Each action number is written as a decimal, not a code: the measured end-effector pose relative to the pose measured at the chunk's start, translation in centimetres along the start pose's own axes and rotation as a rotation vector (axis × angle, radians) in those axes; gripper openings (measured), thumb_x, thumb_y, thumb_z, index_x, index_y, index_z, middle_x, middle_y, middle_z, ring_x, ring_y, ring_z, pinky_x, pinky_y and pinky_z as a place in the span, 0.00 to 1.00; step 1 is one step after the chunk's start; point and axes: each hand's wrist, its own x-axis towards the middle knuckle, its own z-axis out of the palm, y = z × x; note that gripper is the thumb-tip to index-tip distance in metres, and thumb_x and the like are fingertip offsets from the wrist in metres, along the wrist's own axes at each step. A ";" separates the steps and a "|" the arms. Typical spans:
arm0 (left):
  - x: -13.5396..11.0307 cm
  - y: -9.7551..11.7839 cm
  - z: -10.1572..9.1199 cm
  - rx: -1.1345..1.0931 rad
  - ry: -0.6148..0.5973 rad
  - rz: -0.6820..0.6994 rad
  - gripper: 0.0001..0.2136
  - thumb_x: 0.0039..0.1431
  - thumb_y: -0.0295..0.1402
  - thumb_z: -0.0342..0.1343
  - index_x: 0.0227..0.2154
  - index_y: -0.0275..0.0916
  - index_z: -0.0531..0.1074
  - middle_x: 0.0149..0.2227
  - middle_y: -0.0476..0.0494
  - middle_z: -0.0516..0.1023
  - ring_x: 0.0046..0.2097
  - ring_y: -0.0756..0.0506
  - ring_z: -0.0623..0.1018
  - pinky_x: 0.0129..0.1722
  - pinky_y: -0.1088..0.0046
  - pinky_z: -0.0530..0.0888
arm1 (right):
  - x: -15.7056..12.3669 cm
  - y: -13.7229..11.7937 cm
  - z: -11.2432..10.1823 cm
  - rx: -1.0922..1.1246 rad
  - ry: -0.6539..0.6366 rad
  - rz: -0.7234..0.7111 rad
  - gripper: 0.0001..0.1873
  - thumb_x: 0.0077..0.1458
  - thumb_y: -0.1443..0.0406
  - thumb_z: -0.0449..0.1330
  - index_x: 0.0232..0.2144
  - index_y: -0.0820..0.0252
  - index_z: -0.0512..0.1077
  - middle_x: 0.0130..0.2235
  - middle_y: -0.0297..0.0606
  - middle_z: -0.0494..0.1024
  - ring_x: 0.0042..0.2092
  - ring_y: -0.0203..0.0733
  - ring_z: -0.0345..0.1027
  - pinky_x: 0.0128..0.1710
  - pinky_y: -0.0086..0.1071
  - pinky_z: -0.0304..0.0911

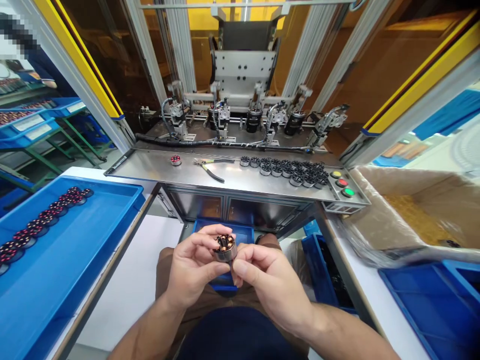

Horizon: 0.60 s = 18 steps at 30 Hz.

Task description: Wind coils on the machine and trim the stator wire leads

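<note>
My left hand (193, 267) and right hand (268, 280) pinch the small round silver motor stator with copper windings (225, 247) between their fingertips, and I judge it best gripped by its metal rim, keeping fingers off the coils.

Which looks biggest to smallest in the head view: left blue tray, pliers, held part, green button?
1. blue tray
2. pliers and held part: unranked, since the part sits nearer the camera
3. green button
</note>
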 end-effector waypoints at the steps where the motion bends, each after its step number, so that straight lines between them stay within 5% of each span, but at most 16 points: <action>1: 0.0 0.1 0.0 0.000 -0.007 0.001 0.15 0.49 0.22 0.70 0.38 0.45 0.79 0.50 0.45 0.80 0.50 0.45 0.82 0.48 0.72 0.79 | 0.0 0.5 0.0 0.039 -0.009 0.017 0.17 0.55 0.55 0.69 0.24 0.61 0.74 0.23 0.32 0.74 0.27 0.33 0.64 0.31 0.28 0.60; 6: 0.1 0.4 -0.2 -0.002 -0.016 0.006 0.14 0.50 0.24 0.71 0.38 0.45 0.79 0.49 0.46 0.81 0.50 0.45 0.82 0.47 0.71 0.79 | -0.2 1.5 -0.1 0.192 -0.080 0.038 0.16 0.52 0.56 0.71 0.24 0.61 0.76 0.24 0.33 0.76 0.28 0.34 0.66 0.34 0.29 0.60; 11: 0.2 0.7 0.0 0.019 -0.071 0.024 0.14 0.49 0.25 0.71 0.38 0.46 0.79 0.49 0.46 0.82 0.53 0.44 0.81 0.51 0.68 0.78 | -0.1 1.3 -0.2 0.426 -0.171 0.033 0.25 0.57 0.46 0.62 0.33 0.64 0.81 0.32 0.42 0.79 0.36 0.41 0.70 0.42 0.35 0.64; 15: 0.1 1.0 0.1 0.132 -0.151 0.047 0.14 0.50 0.24 0.71 0.37 0.49 0.79 0.47 0.47 0.83 0.60 0.43 0.76 0.56 0.66 0.74 | 0.5 1.6 0.0 0.445 -0.292 0.075 0.23 0.52 0.49 0.68 0.37 0.63 0.81 0.35 0.41 0.76 0.36 0.40 0.67 0.40 0.33 0.64; 18: -0.2 1.3 -0.3 0.325 -0.127 0.102 0.28 0.41 0.31 0.76 0.48 0.51 0.76 0.58 0.43 0.77 0.67 0.38 0.67 0.65 0.59 0.65 | 0.8 1.9 -0.4 0.317 -0.240 -0.042 0.20 0.49 0.51 0.70 0.37 0.61 0.79 0.34 0.39 0.75 0.35 0.39 0.66 0.37 0.32 0.63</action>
